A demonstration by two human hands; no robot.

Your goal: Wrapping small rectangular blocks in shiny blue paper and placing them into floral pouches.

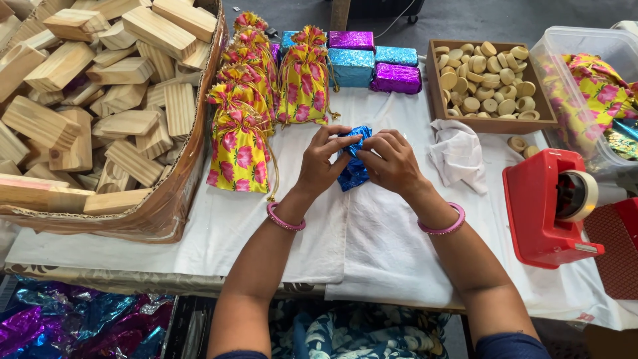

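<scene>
Both my hands meet at the middle of the white-clothed table (372, 246) on a small block wrapped in shiny blue foil (352, 169). My left hand (320, 163) pinches the foil at its top left edge. My right hand (390, 159) covers the block's right side and presses the foil down. Each wrist wears a pink bangle. Most of the block is hidden under my fingers.
A cardboard box of wooden blocks (100, 100) fills the left. Yellow floral drawstring pouches (242, 143) lie beside it. Blue and purple wrapped blocks (372, 63), a tray of wooden discs (485, 76), a white cloth (458, 153), a red tape dispenser (548, 206) and a clear bin (591, 93) are around.
</scene>
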